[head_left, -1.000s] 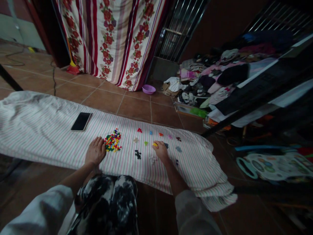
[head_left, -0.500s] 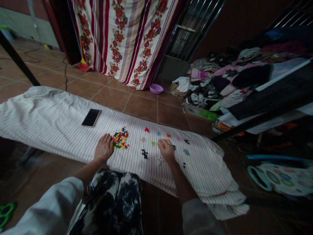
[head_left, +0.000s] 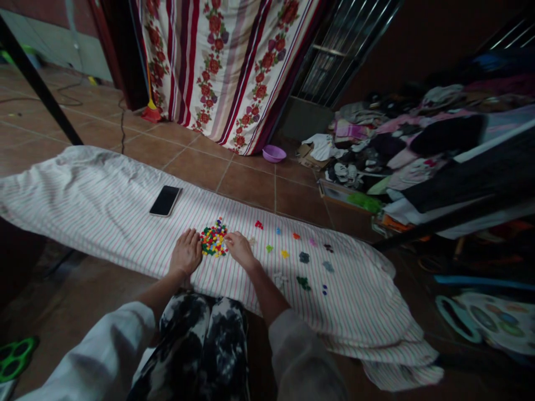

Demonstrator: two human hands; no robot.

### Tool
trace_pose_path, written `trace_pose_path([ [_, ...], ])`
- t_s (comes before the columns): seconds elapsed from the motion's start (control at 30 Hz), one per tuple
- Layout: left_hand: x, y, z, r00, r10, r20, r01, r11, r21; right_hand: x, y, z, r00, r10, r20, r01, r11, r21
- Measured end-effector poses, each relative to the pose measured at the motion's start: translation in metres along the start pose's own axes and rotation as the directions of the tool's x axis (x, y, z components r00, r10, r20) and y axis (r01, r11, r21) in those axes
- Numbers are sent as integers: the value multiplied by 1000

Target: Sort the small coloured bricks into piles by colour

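Note:
A pile of small multicoloured pieces (head_left: 214, 239) lies on the striped cloth (head_left: 125, 234). My left hand (head_left: 186, 252) rests flat on the cloth, touching the pile's left side. At the pile's right edge is my right hand (head_left: 239, 247), its fingertips pinched together; whatever is between them is too small to make out. Small single-colour groups lie to the right, among them red (head_left: 259, 224), yellow (head_left: 285, 254), grey (head_left: 304, 257), dark green (head_left: 303, 283) and white (head_left: 280, 279) pieces. My right hand and forearm hide part of the cloth.
A phone (head_left: 166, 200) lies on the cloth left of the pile. Beyond the cloth are a purple basin (head_left: 274, 153) and a floral curtain (head_left: 217, 72). Heaped clothes (head_left: 376, 133) and a dark bar (head_left: 418, 229) are at the right.
My right hand has moved left from the single-colour groups to the mixed pile, uncovering the yellow group. My left hand stays beside the pile. The view has shifted slightly.

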State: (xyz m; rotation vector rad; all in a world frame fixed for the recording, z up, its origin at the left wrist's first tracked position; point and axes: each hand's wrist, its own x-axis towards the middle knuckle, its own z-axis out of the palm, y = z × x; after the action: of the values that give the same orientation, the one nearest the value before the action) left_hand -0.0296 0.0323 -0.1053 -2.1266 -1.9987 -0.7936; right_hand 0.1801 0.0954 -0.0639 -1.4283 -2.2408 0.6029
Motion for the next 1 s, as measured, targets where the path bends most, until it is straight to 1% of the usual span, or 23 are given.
trace_pose_path([
  [0.1, 0, 0, 0, 1000, -2, -7, 2, 1000, 1, 7, -5, 4, 997, 66, 33, -63, 996, -66],
  [0.23, 0, 1, 0, 1000, -6, -11, 6, 1000, -11, 12, -7, 6, 995, 86, 59, -78, 990, -116],
  [0.37, 0, 1, 1, 1000, -16, -7, 16, 1000, -17, 16, -8, 7, 993, 102, 58, -95, 989, -115],
  [0.53, 0, 1, 2, 1000, -8, -2, 8, 1000, -23, 16, -5, 10, 994, 109, 28, -107, 993, -58],
  [0.67, 0, 1, 2, 1000, -18, -23, 18, 1000, -26, 15, -2, 9, 997, 83, 12, -83, 996, 41],
  [0.77, -1, 1, 2, 999, -21, -30, 20, 999, -42, 12, -3, 7, 994, 105, -3, -104, 988, 118],
  [0.9, -1, 0, 1, 1000, -4, -25, 2, 999, -51, 3, -1, 3, 991, 111, -78, -97, 982, 161],
  [1.0, -2, -1, 1, 1000, 15, -24, -16, 999, -50, -8, 7, -7, 984, 108, -141, -83, 981, 173],
])
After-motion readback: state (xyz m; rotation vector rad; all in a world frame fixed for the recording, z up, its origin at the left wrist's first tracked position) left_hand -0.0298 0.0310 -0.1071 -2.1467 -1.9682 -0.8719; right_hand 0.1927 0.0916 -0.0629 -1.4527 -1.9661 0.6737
